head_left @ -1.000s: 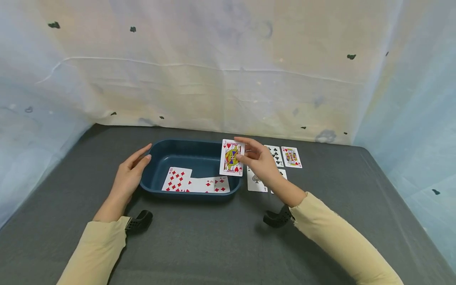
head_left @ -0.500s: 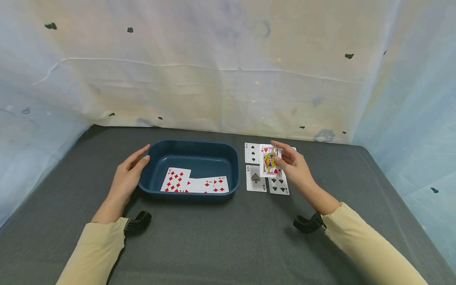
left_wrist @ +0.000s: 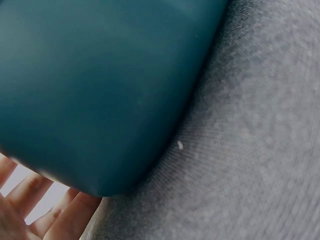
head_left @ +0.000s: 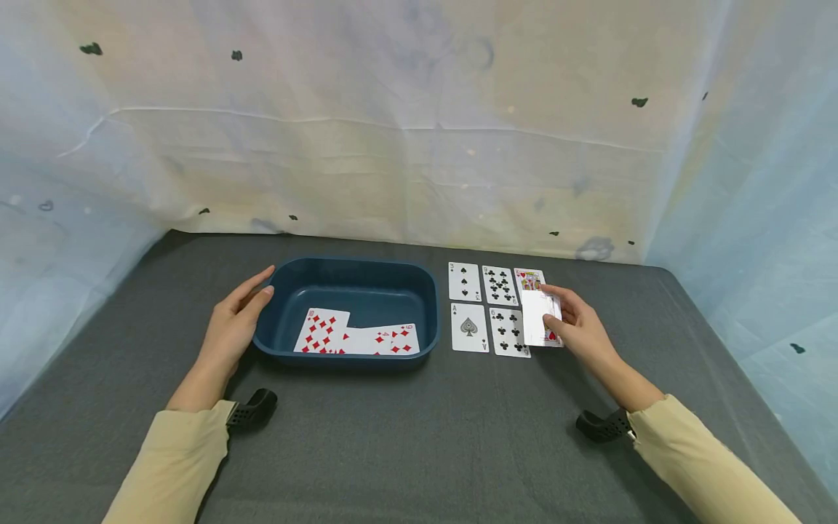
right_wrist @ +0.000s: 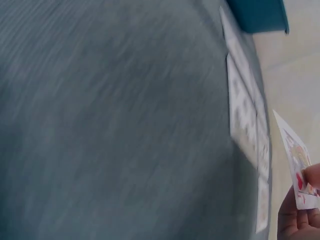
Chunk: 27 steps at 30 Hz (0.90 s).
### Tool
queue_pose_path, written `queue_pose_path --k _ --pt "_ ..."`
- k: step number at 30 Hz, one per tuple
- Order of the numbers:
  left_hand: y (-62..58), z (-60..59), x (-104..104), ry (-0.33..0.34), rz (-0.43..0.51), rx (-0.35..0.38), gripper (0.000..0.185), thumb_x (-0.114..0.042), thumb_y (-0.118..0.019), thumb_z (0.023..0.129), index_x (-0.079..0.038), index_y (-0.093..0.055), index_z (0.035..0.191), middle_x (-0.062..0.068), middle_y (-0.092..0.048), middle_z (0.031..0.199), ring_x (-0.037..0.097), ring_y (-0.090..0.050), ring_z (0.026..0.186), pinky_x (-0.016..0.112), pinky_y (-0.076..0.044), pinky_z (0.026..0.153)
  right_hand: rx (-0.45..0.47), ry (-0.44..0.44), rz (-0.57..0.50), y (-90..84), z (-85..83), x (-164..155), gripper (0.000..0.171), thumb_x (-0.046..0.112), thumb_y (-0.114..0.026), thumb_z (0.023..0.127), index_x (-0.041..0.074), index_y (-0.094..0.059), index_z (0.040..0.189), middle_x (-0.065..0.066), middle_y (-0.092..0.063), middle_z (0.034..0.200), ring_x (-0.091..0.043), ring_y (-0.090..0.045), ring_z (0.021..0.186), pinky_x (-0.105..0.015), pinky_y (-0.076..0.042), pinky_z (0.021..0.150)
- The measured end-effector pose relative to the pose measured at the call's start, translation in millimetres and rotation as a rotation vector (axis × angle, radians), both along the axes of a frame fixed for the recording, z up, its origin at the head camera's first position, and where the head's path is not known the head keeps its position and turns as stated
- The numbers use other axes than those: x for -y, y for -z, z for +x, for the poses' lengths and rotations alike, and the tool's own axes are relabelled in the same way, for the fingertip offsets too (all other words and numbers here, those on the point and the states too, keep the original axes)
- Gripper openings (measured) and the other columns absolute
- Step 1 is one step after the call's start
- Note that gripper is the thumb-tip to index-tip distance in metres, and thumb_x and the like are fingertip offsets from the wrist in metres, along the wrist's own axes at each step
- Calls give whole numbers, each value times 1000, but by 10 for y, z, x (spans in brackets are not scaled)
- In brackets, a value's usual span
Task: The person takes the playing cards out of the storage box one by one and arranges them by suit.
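Note:
A dark blue tray (head_left: 353, 263) stands mid-table with a ten of diamonds (head_left: 322, 331) and other diamond cards (head_left: 388, 340) lying in it. My left hand (head_left: 254, 294) rests with straight fingers against the tray's left wall; the left wrist view shows that wall (left_wrist: 100, 90) and my fingers (left_wrist: 45, 220) under its corner. My right hand (head_left: 553, 311) pinches a jack of hearts (head_left: 540, 319) low over the cloth, just right of the six of clubs (head_left: 509, 332). In the right wrist view the jack (right_wrist: 299, 165) is tilted, held between thumb and fingers.
Face-up cards lie right of the tray: three of spades (head_left: 463, 282), nine of clubs (head_left: 499, 284), king of hearts (head_left: 527, 277), ace of spades (head_left: 468, 327). Grey cloth (head_left: 406, 437) covers the table. A pale sheet (head_left: 406, 145) hangs behind and at both sides.
My right hand has carried the jack of hearts from the tray's right rim rightward and down to beside the six of clubs. The left hand stayed on the tray.

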State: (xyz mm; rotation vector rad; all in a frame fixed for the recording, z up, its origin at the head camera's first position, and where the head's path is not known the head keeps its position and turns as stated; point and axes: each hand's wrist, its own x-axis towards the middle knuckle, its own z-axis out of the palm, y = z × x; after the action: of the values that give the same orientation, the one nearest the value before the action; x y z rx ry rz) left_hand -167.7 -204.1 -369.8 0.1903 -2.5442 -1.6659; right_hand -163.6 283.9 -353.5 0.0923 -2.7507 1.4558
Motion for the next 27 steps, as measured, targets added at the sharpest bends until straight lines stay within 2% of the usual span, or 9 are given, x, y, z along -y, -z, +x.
queue_pose_path --k 4,10,15,18,21,24,27 --pt "-4 0 -2 0 1 0 53 -49 -43 99 -31 -35 149 14 -38 151 36 -35 137 59 -29 109 -14 -14 82 57 24 -117 51 2 -55 93 0 -41 142 -25 -57 115 -3 -52 83 -17 -45 66" --pt "-9 7 -11 3 2 4 54 -48 -43 99 -30 -34 149 14 -34 153 38 -33 138 60 -28 109 -2 -50 93 143 32 -229 52 2 -60 90 -3 -43 139 -25 -60 106 0 -52 75 -20 -47 61" --pt "-13 10 -11 -1 -4 3 54 -50 -42 99 -31 -34 149 13 -33 154 38 -33 138 60 -27 109 2 -27 209 178 11 -243 52 6 -65 89 -2 -47 137 -18 -58 96 -10 -50 76 -22 -42 60" --pt "-12 10 -11 1 -1 4 54 -50 -42 99 -32 -34 149 14 -33 154 39 -32 138 61 -27 109 8 8 291 175 8 -206 51 8 -66 88 -3 -50 135 -23 -55 103 -24 -53 87 -28 -43 69" --pt "-12 10 -11 5 6 7 54 -50 -42 99 -32 -34 149 15 -33 154 39 -32 138 61 -27 109 19 36 336 169 8 -165 53 8 -66 86 -6 -49 135 -29 -50 119 -37 -51 103 -43 -44 81" --pt "-12 15 -8 7 8 10 54 -50 -42 99 -32 -34 149 14 -33 154 38 -33 138 61 -27 109 38 61 345 157 6 -128 54 8 -66 86 -6 -48 135 -32 -46 126 -42 -48 111 -53 -41 89" --pt "-12 14 -4 10 8 9 54 -51 -42 99 -33 -34 149 14 -32 154 39 -32 138 61 -27 109 60 117 329 119 11 -57 55 6 -65 84 -6 -48 135 -32 -46 129 -44 -47 115 -56 -38 94"
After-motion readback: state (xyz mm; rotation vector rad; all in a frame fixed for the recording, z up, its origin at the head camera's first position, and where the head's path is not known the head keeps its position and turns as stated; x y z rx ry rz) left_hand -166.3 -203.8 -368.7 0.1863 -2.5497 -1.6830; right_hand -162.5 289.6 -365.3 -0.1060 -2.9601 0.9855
